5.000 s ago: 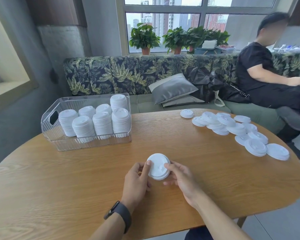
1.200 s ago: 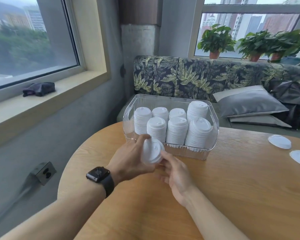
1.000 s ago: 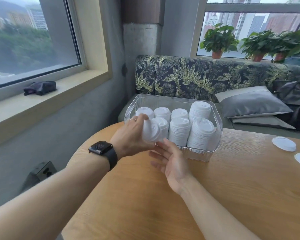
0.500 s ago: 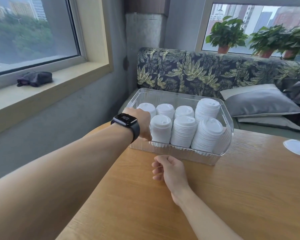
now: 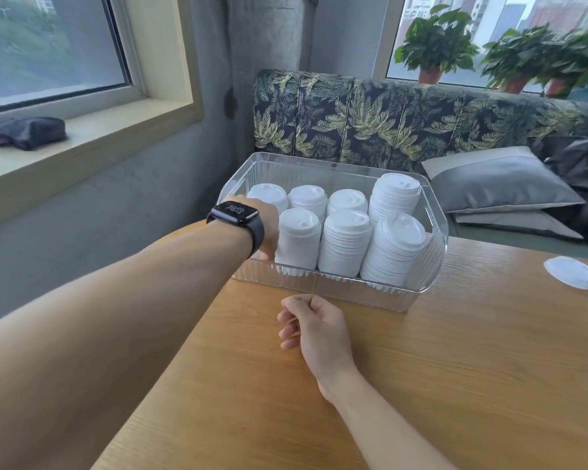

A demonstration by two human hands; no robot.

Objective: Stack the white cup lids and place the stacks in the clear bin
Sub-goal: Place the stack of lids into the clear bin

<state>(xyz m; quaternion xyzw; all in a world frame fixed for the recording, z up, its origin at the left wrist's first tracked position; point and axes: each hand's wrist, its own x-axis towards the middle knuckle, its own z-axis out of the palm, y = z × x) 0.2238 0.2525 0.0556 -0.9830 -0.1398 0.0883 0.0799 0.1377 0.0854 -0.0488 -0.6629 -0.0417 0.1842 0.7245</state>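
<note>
The clear bin [image 5: 353,294] stands on the wooden table [image 5: 455,368] and holds several stacks of white cup lids [image 5: 345,245] in two rows. My left hand [image 5: 268,228], with a black watch [image 5: 235,212] on the wrist, reaches down into the bin's front left corner, beside the nearest stack [image 5: 297,239]. Its fingers are hidden behind the wrist and the bin wall, so no lid shows in it. My right hand [image 5: 319,330] rests on the table just in front of the bin, fingers loosely curled, holding nothing.
Two loose white lids [image 5: 571,272] lie on the table at the right edge of view. A leaf-patterned sofa with grey cushions [image 5: 499,179] runs behind the table. A window sill on the left carries a dark pouch [image 5: 24,132].
My left hand carried the small lid stack from in front of me down into the bin's front left corner. My right hand let go of it and dropped onto the table.
</note>
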